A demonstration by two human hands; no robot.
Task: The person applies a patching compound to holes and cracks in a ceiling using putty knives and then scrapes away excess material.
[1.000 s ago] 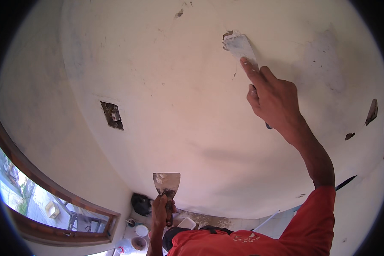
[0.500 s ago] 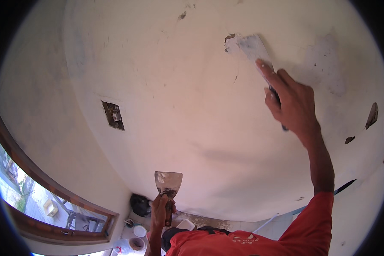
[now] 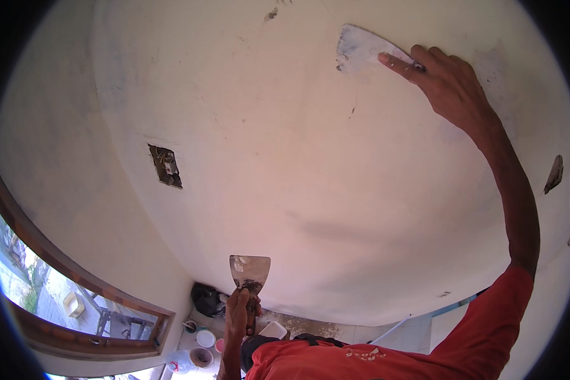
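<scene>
High on the pale wall [image 3: 285, 164], my right hand [image 3: 446, 85] grips a putty knife [image 3: 367, 50]. Its wide blade, smeared with white filler, lies against the wall over a chipped patch, with my index finger stretched along the metal. Most of that knife's handle is hidden by my hand. Low in front of my body, my left hand [image 3: 237, 310] is closed round the handle of a second putty knife [image 3: 250, 269]. This one points upward, with dark and pale residue on its blade, and stays apart from the wall.
An open socket hole [image 3: 165, 166] with wires showing is cut into the wall at left. A wood-framed window [image 3: 88, 316] runs along the left side. On the floor stand a black bag [image 3: 206, 300], tubs [image 3: 205, 338] and a white tray [image 3: 273, 330]. Another hole [image 3: 553, 175] sits far right.
My right hand has moved up and to the right, and its putty knife has turned from steep to nearly sideways, its blade now over the chipped patch. The left hand has barely moved.
</scene>
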